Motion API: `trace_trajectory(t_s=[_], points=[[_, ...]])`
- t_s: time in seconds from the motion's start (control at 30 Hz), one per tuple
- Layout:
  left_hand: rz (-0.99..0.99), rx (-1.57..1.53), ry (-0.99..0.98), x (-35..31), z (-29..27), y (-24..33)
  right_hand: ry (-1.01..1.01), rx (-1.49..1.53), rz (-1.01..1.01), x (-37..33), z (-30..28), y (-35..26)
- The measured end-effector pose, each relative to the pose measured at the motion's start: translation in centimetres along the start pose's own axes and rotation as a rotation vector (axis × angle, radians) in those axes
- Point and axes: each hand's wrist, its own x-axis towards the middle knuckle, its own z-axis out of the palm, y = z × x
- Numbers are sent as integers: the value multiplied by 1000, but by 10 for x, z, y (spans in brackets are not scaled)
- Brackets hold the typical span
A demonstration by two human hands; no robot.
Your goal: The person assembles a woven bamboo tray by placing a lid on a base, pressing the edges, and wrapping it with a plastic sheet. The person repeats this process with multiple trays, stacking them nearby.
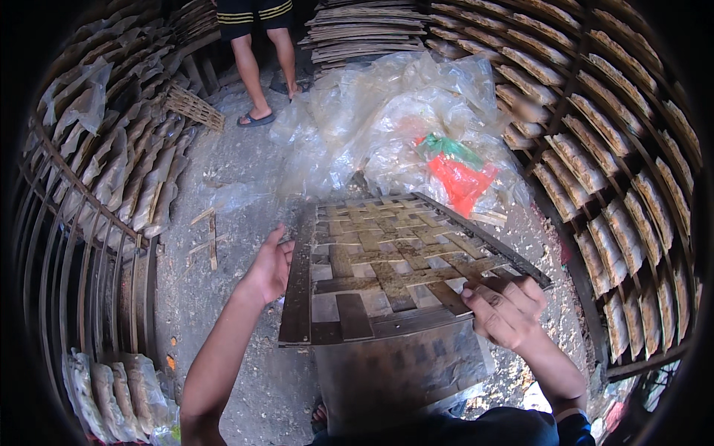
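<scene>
A woven bamboo tray (398, 260) with dark wooden side strips lies in front of me, tilted a little. My right hand (507, 308) is closed on its near right corner, thumb on top of the slats. Beside the left strip is my left hand (269, 266), thumb raised and fingers apart; whether the fingertips touch the strip I cannot tell. Below the tray, close to my body, stands a grey-brown box-like block (405, 379), its top covered by the tray.
Racks with rows of plastic-covered slabs rise on the left (111, 163) and right (587, 171). Clear plastic sheeting (357, 134) with a red plastic piece (461, 182) heaps ahead. A person (256, 67) stands at the back left, near a stack of flat trays (364, 33).
</scene>
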Motion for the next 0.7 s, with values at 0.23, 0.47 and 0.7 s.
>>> trace_trajectory(t_s=[0.23,0.47,0.7], points=[[-100,156,36,2,-20,-64,-280,179,40,-55,-11,-64],[-107,350,-47,6,-44,-107,-538,447,265,-124,-17,-122],[-63,663,-59,-16,-31,-117,-650,577,395,-147,-25,-137]])
